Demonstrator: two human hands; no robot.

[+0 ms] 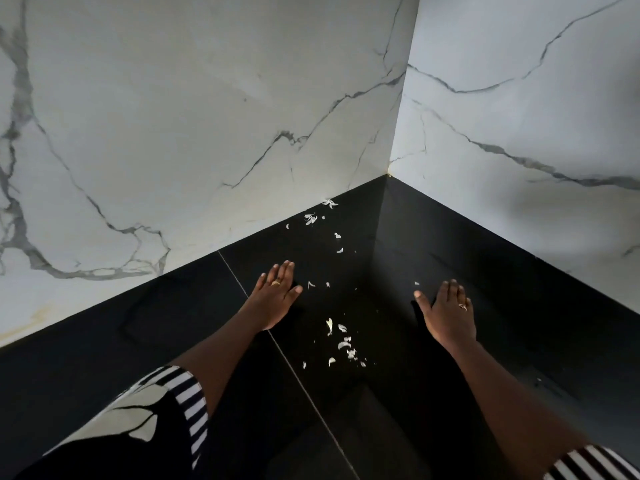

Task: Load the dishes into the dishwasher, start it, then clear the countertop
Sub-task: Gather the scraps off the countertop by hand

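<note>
We see left hand [275, 295] flat, fingers straight, holding nothing | right hand [446, 311] likewise | white scraps [343, 344] between them on black bench [485, 271]

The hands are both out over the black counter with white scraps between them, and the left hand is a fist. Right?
Not quite. The left hand is no fist: the head view shows its fingers straight and spread, holding nothing. The rest holds: the right hand is out too, over the black counter, with white scraps between them.
</note>
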